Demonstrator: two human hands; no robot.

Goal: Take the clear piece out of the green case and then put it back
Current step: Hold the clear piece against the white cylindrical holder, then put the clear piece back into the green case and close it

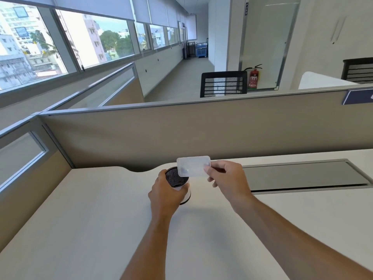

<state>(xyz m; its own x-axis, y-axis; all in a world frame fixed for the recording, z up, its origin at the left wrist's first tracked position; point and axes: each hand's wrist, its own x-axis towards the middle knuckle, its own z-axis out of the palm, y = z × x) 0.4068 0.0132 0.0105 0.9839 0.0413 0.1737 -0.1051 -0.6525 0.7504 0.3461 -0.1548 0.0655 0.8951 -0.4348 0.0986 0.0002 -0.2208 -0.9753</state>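
Note:
My right hand (pixel 226 174) pinches a clear, flat rectangular plastic piece (pixel 192 165) by its right edge and holds it in the air, just above the mouth of a round container. That container (pixel 177 182) has a black mesh inside and a white base, and it stands on the desk. My left hand (pixel 164 194) wraps around its left side. No green case shows anywhere in view.
The pale desk (pixel 101 219) has a grey cable-tray cover (pixel 302 174) at the right rear. Beige partition walls (pixel 181 134) close off the back and left. Beyond them stand a black mesh chair (pixel 223 83) and a fire extinguisher (pixel 254 77).

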